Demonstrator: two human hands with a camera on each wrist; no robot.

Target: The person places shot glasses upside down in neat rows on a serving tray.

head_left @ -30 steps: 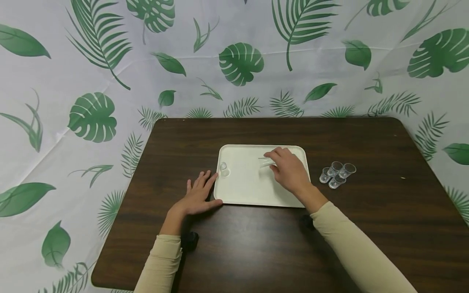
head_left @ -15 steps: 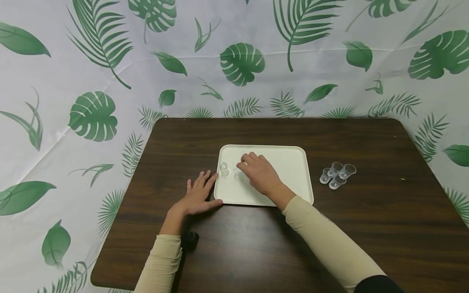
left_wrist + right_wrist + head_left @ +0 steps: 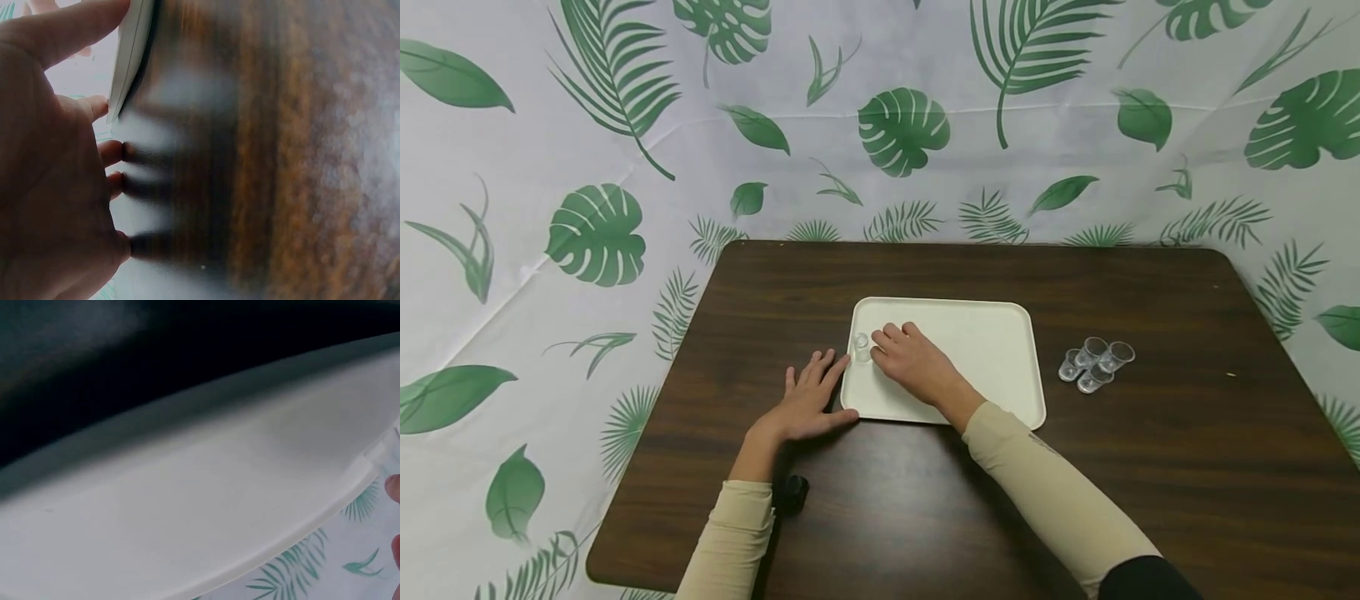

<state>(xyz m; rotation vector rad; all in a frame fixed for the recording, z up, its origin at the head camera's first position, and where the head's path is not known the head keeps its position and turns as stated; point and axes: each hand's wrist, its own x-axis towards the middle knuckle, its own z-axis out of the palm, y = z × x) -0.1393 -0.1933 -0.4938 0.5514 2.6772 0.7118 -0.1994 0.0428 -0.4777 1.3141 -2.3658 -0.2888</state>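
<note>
The left hand (image 3: 808, 402) lies spread flat on the dark wood-grain worktop (image 3: 887, 508) at the tray's eight to nine o'clock, thumb tip at the near corner and index fingertip at the edge. It could shove the tray if it pushes, jolting whatever stands inside. The rectangular white tray (image 3: 973, 367) sits mid-worktop with its low rim up. Just inside that rim, between nine and ten o'clock, is one clear shot glass (image 3: 861, 343); I cannot tell which way up it stands. Immediately to its three o'clock the right hand (image 3: 912, 362) reaches in from about five o'clock, fingers curled down and seemingly pinching a second shot glass (image 3: 390, 449), of which the right-wrist view gives only a faint, transparent edge beside the fingertips. The trouble to expect is here: the two are so close that a slight leftward drift of the fingers could knock the first one over or against the rim, and a release with the base tilted could topple the second. Transparent walls on white make the gap hard to judge, and smooth plastic or glass may slip. Further right, at the tray's three o'clock on the bare wood, four shot glasses (image 3: 1097, 375) stand clustered tightly; lifting one carelessly could tip its neighbours.
</note>
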